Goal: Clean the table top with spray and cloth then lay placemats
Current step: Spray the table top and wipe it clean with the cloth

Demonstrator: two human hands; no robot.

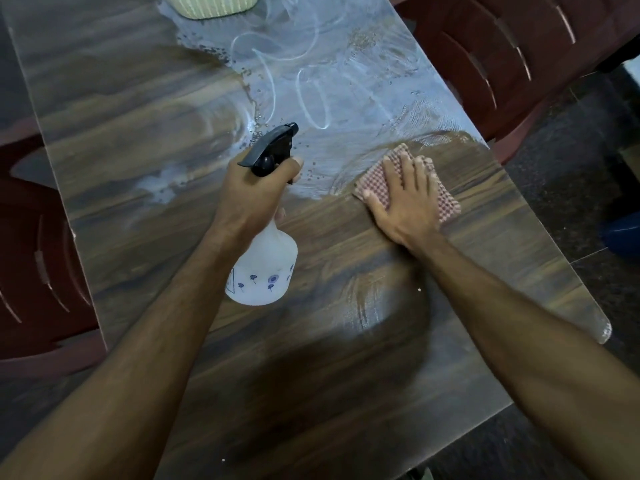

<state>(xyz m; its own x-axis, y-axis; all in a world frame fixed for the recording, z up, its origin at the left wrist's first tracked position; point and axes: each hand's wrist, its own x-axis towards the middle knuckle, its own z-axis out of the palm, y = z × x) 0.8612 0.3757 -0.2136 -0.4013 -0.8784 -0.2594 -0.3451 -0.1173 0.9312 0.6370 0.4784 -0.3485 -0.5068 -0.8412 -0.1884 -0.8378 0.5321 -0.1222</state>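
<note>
— Table (145,140) first: what's on it?
— Wood-grain top, wet streaks and droplets across the far half. Dark red chairs (519,46) stand on both sides, and a pale ribbed basket (211,6) sits at the far edge.
— The bottle (263,271)?
— Held above the table, left hand (252,199) curled round its neck, black nozzle pointing away.
— And the cloth (446,202)?
— Checked, folded, flat near the right edge. Right hand (405,199) presses it, fingers straight and spread.

Maroon plastic chairs (512,53) beside, dark floor (588,188).
</note>
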